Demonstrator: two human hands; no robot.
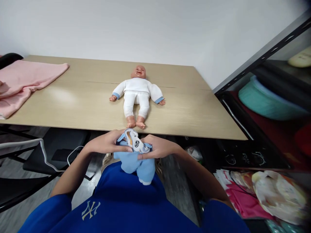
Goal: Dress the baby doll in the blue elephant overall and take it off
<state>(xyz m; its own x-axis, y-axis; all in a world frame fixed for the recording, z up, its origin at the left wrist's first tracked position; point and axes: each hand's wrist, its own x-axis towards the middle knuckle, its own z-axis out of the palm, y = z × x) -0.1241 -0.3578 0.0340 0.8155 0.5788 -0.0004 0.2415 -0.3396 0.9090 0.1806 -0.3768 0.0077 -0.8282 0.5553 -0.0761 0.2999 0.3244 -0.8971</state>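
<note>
Light blue baby pants (137,161) with a white, printed animal-face patch hang bunched up between my two hands, just in front of the table edge. My left hand (109,142) grips their left side near the top, thumb over the cloth. On the other side my right hand (157,147) pinches the top edge, fingers partly tucked behind the fabric. A baby doll (136,97) lies on its back beyond my hands, its bare feet toward me at the table edge. It wears a white top with blue cuffs and white bottoms.
The doll lies on a light wooden table (92,100) against a white wall. A pink cloth (31,81) spreads over its left end. On the right stands a shelf rack with a teal basin (269,100) and bagged items (279,194). Black chairs (55,145) and a white cable are at left.
</note>
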